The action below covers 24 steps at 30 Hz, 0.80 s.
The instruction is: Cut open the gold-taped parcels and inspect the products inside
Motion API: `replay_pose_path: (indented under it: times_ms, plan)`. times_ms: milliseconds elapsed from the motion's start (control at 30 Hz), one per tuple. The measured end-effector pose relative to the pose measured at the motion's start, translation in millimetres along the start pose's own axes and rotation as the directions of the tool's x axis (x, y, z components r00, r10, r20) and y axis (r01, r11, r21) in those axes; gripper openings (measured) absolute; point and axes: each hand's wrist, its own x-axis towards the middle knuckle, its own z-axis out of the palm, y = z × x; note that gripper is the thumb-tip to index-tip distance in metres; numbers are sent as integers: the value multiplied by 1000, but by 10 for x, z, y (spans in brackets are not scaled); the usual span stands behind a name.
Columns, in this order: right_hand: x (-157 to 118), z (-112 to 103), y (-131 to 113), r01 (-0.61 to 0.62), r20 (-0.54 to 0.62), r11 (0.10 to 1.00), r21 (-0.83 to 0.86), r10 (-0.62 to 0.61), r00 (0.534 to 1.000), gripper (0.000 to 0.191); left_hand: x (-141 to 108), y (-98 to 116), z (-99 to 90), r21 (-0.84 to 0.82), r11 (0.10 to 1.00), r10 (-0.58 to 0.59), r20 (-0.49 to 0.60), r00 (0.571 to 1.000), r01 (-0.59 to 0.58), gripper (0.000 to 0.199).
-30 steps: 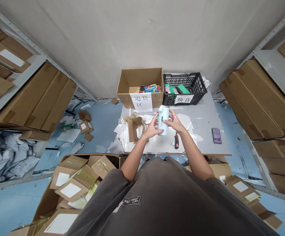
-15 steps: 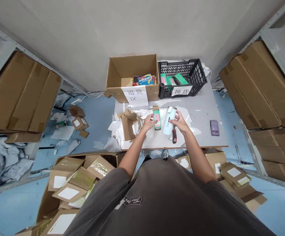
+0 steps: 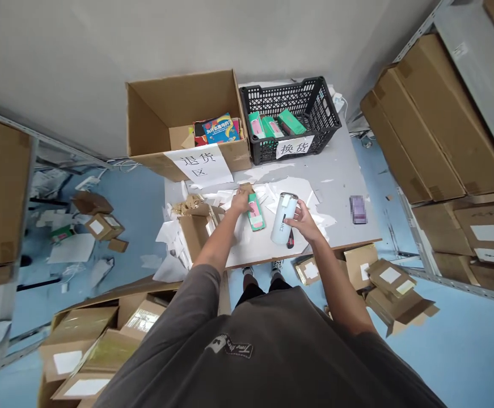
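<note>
My right hand [image 3: 305, 222] is wrapped around the side of a light blue tumbler [image 3: 278, 226] with dark lettering, held a little tilted over the table. My left hand [image 3: 241, 202] is closed at the upper end of a green and pink box [image 3: 256, 212], beside its raised brown flap [image 3: 245, 187]; the fingertips are partly hidden. The box lies on the table to the left of the tumbler. A red and black utility knife [image 3: 290, 240] lies partly hidden behind the tumbler.
An opened carton [image 3: 193, 233] and torn paper lie left on the table [image 3: 336, 187]. Behind stand a large carton [image 3: 153, 160] with books [image 3: 221, 129] and a black crate [image 3: 327, 127] with green boxes [image 3: 291, 121]. A blurred purple item [image 3: 358, 209] lies right. Cartons fill both sides.
My view has shifted, and the table things appear further left. My left hand has moved up to the box's flap end. The tumbler stays in my right hand, turned more upright.
</note>
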Motion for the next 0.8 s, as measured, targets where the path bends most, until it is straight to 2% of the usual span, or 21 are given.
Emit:
replay_pose_path:
  times_ms: [67, 200, 267, 367, 500, 600, 700, 800]
  plan:
    - [51, 5, -33, 15, 3, 1000, 11, -15, 1000, 96, -279, 67, 63, 24, 1000, 11, -45, 999, -9, 82]
    - [189, 78, -86, 66, 28, 998, 1, -66, 997, 92, -907, 285, 287, 51, 987, 158, -236, 959, -151, 47]
    - [260, 154, -67, 100, 39, 995, -13, -100, 994, 90, -1173, 391, 452, 19, 982, 185, -297, 937, -187, 39]
    - [352, 340, 54, 154, 13, 988, -29, -154, 988, 90, -1464, 508, 718, -47, 984, 141, -396, 907, -173, 35]
    - [445, 682, 333, 211, -37, 977, -38, -213, 976, 94, -1695, 563, 1020, -96, 983, 91, -493, 866, -158, 31]
    - [499, 864, 521, 198, -51, 980, -18, -198, 979, 93, -1804, 542, 1175, -114, 982, 67, -534, 843, -151, 26]
    - [509, 872, 617, 172, -51, 985, -32, -173, 984, 91, -1875, 492, 1267, -139, 977, 51, -586, 808, -162, 24]
    - [442, 752, 629, 168, -6, 981, -94, -169, 986, 93, -1901, 459, 1309, -177, 964, 46, -621, 783, -197, 22]
